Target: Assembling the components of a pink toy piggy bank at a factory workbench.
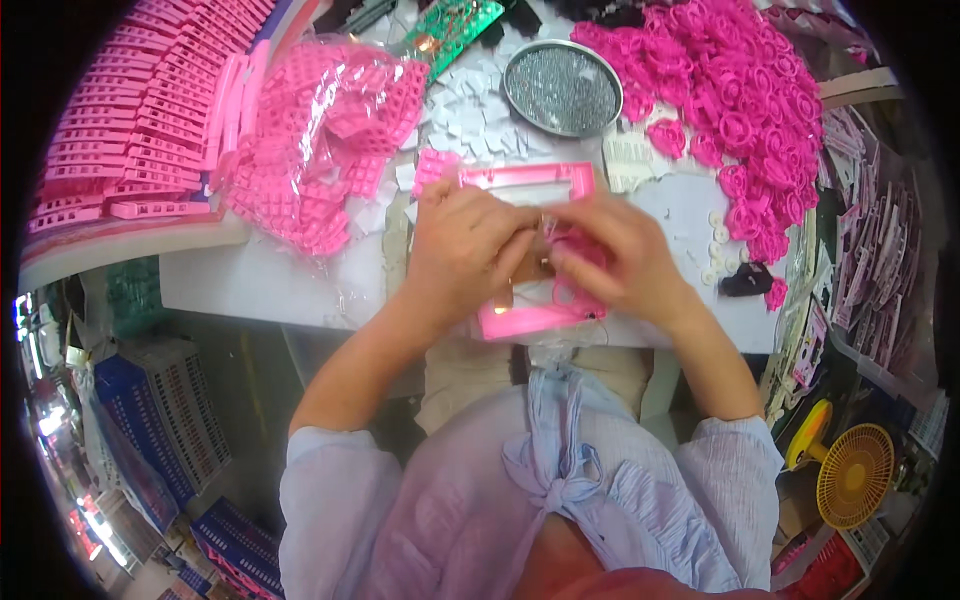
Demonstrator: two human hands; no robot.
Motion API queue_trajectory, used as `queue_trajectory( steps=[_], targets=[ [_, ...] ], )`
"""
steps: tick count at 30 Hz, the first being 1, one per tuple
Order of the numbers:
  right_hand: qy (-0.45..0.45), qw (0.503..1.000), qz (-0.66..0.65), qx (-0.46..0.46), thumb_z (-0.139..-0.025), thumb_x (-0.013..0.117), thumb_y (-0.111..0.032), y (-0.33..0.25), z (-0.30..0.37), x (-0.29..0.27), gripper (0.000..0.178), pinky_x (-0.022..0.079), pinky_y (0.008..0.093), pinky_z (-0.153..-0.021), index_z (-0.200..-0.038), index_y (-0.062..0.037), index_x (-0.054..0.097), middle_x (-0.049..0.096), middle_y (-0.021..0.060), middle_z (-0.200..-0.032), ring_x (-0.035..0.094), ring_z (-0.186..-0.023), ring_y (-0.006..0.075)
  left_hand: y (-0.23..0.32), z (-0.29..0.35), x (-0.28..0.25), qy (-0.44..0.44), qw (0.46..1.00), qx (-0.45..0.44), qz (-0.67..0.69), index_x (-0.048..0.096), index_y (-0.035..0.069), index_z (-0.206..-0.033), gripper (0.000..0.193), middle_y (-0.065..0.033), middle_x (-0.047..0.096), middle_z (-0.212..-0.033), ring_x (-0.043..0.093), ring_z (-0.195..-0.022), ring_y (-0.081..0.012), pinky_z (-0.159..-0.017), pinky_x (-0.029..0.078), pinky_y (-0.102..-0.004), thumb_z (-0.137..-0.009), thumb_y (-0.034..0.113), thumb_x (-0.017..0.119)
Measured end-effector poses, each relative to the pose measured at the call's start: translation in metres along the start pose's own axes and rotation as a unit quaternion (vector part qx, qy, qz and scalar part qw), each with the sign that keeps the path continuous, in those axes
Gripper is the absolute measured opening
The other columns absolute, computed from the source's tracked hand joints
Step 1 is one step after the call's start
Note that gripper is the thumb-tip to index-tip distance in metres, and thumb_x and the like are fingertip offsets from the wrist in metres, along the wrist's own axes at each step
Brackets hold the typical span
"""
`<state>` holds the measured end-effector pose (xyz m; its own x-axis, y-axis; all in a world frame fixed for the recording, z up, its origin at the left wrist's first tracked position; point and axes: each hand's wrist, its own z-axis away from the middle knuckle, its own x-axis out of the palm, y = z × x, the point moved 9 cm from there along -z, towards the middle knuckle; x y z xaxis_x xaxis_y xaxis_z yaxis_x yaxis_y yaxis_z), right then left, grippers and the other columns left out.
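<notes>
A pink rectangular plastic frame [535, 322] lies on the white worktop in front of me. My left hand [465, 245] rests over its left side, fingers bent and fingertips pressed together above the opening. Across from it, my right hand [628, 258] bends over the right side with thumb and fingers drawn in, slightly blurred. The two hands' fingertips meet over the frame; whatever they pinch is too small or covered to name. A magenta plastic part [580, 246] shows under the right fingers. Beside the left knuckles sits a pink keypad piece [434, 168].
Behind the frame stands a round metal tin [563, 90] of small metal pieces, near scattered white paper bits [470, 112]. Magenta round parts [740, 110] pile up at right. Left are a clear bag of pink keypads [325, 130] and stacked pink casings [130, 120]. A green circuit board [452, 30] lies far back.
</notes>
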<state>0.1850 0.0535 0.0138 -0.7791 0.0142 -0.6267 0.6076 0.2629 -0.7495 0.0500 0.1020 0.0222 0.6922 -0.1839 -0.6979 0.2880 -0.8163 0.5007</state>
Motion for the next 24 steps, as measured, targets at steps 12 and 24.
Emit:
queue_trajectory(
  steps=[12,24],
  targets=[
    [0.246,0.876,0.414,-0.016,-0.080,0.068,-0.009,0.133,-0.197,-0.102,0.038,0.053,0.0487,-0.086,-0.118,-0.0078,0.065,0.063,0.0175,-0.117,0.057,-0.113,0.0412,-0.026,0.009,-0.006,-0.027,0.993,-0.109,0.047,0.074,0.007,-0.088,0.014,-0.0049,0.068,-0.076,0.063,-0.071,-0.0231,-0.071,0.046,-0.0361,-0.078,0.013,0.081],
    [0.109,0.981,0.143,-0.066,-0.092,0.067,0.000,0.017,-0.134,-0.151,0.025,0.054,0.0270,-0.084,-0.117,-0.0006,0.070,0.071,0.0094,-0.108,0.069,-0.093,0.0176,-0.054,0.022,-0.008,-0.034,0.970,-0.198,0.141,0.074,0.003,-0.093,0.015,-0.0078,0.072,-0.081,0.063,-0.064,-0.0170,-0.061,0.049,-0.0300,-0.081,0.012,0.079]
  ],
)
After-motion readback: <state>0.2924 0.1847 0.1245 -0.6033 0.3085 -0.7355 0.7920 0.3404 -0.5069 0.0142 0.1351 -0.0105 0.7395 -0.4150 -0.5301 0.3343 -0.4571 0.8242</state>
